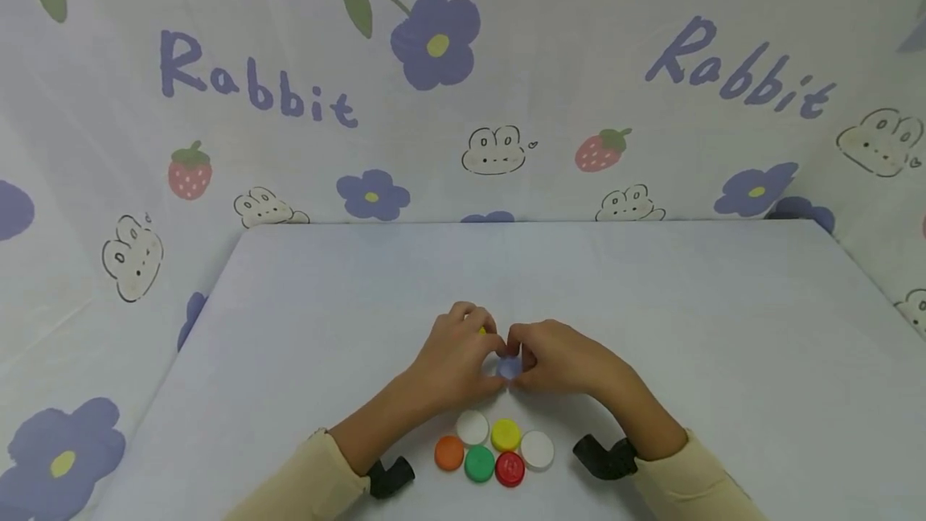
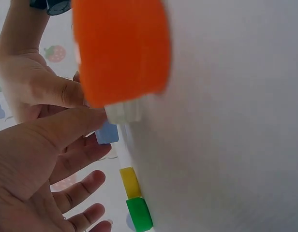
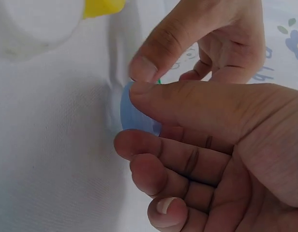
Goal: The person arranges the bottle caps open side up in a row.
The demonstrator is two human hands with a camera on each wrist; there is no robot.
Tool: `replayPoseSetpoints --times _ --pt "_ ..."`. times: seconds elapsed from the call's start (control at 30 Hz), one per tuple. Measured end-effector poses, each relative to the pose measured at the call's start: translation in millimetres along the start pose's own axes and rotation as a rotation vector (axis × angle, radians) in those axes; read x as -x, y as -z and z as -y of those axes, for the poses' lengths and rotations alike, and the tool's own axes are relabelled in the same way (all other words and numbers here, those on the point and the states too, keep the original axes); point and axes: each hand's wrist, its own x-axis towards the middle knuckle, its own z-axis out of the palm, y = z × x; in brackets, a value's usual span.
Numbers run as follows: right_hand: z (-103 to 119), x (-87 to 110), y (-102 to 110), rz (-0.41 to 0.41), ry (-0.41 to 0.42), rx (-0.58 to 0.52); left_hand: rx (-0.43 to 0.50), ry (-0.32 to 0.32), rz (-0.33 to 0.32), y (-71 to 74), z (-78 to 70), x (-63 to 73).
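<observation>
A light blue bottle cap [image 1: 510,367] is between my two hands, close over the white table. My right hand [image 1: 567,358] pinches it between thumb and index finger; in the right wrist view the cap [image 3: 137,113] shows its curved side. From the other side my left hand [image 1: 452,362] holds the cap's edge, its thumb tip beside the right thumb. The other left fingers are spread in the left wrist view. A bit of yellow [image 1: 482,331] shows behind the left fingers, mostly hidden by them.
Nearer the body lie several caps: two white, one of them a white cap [image 1: 473,428], an orange cap [image 1: 449,453], a green cap [image 1: 480,463], a yellow cap [image 1: 506,435] and a red cap [image 1: 510,469]. A rabbit-print cloth [image 1: 434,127] hangs behind the table [image 1: 347,288].
</observation>
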Motion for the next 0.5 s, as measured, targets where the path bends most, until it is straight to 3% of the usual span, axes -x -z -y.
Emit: replayPoseSetpoints --times 0.5 --pt "-10 -19.6 7 -0.002 -0.008 0.03 -0.073 -0.034 -0.008 -0.1 10.2 -19.7"
